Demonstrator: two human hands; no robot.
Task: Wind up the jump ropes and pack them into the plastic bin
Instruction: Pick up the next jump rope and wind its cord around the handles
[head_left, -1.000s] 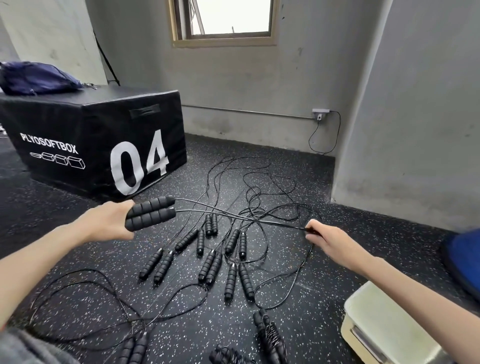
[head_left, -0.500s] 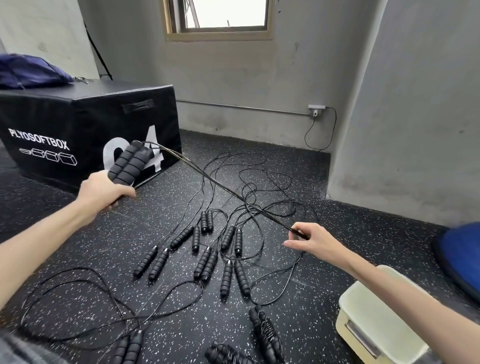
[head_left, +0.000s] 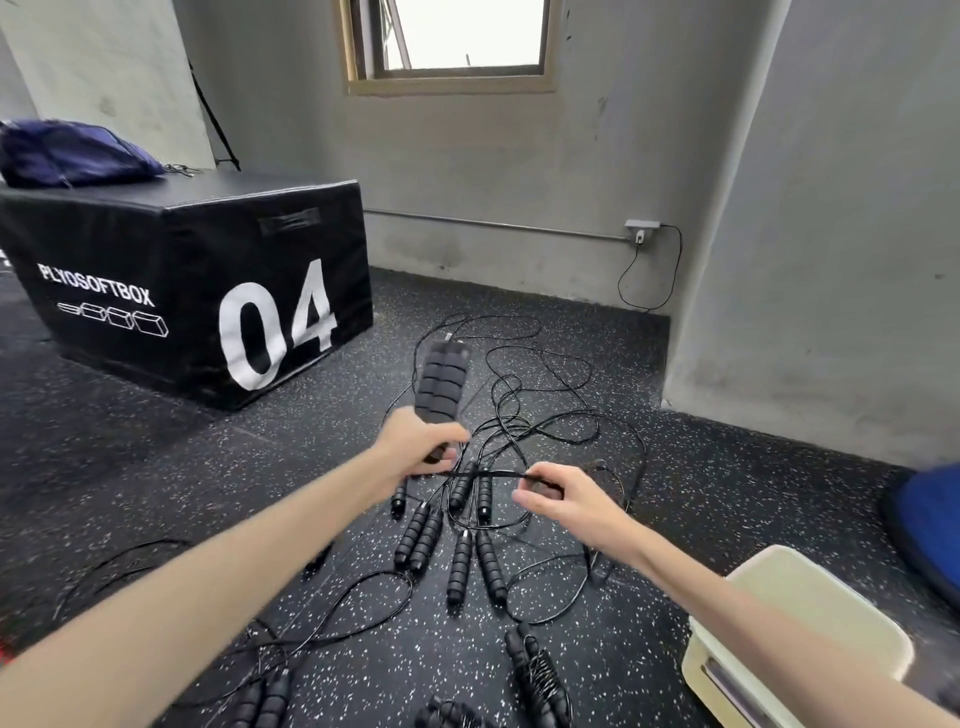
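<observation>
Floor: black rubber speckled white (head_left: 182, 467), grey concrete walls behind
Left grip (head_left: 415, 449): my fingers curl round the paired black foam jump-rope handles (head_left: 441, 382), which point up and away
Right grip (head_left: 561, 499): pinches the thin black cord (head_left: 483, 475) stretched taut between my hands
Loose ropes (head_left: 467, 551): more black handles and tangled cords on the floor beneath my hands
Bin: cream plastic bin (head_left: 789, 639) at lower right, near my right forearm
Box: black padded plyo box marked 04 (head_left: 197, 291) to the left

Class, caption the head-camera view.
Left hand grips paired handles while right hand pulls the cord taut.
</observation>
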